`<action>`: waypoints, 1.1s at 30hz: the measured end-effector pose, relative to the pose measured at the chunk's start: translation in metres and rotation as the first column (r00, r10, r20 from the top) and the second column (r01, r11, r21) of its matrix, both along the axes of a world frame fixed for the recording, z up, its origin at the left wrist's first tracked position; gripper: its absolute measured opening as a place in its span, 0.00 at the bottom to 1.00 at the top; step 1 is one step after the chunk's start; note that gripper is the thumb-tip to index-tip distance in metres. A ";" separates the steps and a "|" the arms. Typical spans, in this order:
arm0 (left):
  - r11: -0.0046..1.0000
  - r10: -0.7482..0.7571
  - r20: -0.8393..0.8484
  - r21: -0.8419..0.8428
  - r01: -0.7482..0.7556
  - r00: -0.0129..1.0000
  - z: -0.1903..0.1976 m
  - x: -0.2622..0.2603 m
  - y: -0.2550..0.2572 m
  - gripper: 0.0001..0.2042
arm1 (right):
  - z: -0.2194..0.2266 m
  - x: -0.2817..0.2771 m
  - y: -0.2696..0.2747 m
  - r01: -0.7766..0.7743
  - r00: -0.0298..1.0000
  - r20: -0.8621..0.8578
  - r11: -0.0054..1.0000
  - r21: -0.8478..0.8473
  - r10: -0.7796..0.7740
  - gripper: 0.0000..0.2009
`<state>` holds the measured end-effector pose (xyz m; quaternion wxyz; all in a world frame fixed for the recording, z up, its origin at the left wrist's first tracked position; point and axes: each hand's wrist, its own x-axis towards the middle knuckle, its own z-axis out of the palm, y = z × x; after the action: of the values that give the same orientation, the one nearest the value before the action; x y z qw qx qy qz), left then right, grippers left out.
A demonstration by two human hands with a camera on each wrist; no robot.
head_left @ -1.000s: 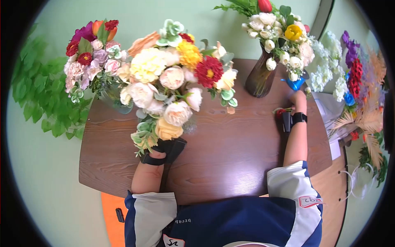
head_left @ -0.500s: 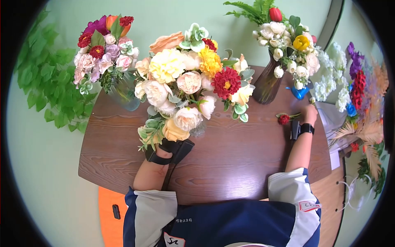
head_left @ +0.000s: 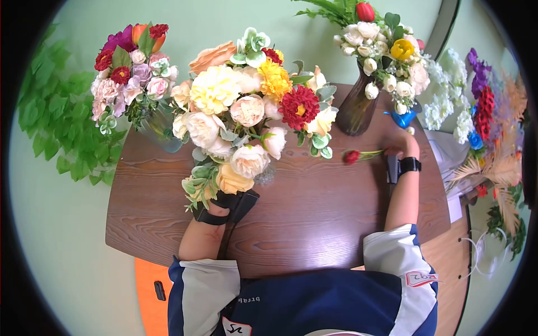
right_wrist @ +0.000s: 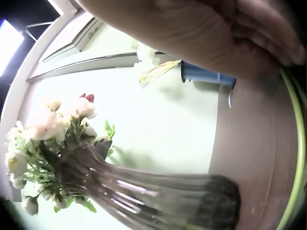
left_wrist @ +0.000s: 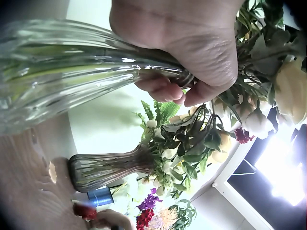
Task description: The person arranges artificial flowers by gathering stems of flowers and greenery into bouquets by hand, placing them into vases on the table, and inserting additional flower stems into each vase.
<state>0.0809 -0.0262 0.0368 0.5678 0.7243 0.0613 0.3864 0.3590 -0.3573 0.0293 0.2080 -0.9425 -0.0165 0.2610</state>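
My left hand grips the neck of a clear glass vase, thumb and fingers curled round it. A big mixed bouquet in that vase hides most of the hand in the head view. At the table's right side my right hand holds the green stem of a red flower, whose head points left, low over the wood. Bent fingers show beside the stem in the right wrist view, but their tips are partly cut off. Behind this hand stands a dark ribbed vase with white flowers.
A small blue container stands beside the dark vase. On the back left is another glass vase with pink and purple flowers. Green leaves hang at the left wall, and more flowers stand beyond the table's right edge.
The red flower has swung out to the left from beside my right wrist, and its stem now shows. My left hand keeps its grip on the vase; the head view has shifted slightly.
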 end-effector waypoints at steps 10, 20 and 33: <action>1.000 -0.025 -0.033 0.016 0.026 0.999 -0.002 -0.004 0.002 0.12 | 0.004 -0.079 0.119 -0.552 0.787 -0.176 0.802 0.229 0.592 0.07; 0.995 -0.077 -0.075 0.054 0.081 0.994 0.000 -0.005 0.012 0.12 | 0.014 -0.109 0.137 -0.772 0.628 0.078 0.607 0.191 0.774 0.10; 0.984 -0.135 -0.112 0.101 0.146 0.984 -0.008 -0.001 0.038 0.13 | 0.014 -0.126 0.146 -0.858 0.407 0.555 0.513 -0.041 0.725 0.07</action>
<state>0.0804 0.0119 0.0284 0.5494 0.7759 0.0185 0.3095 0.2327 -0.2111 0.0430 0.1627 -0.8157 -0.5511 0.0665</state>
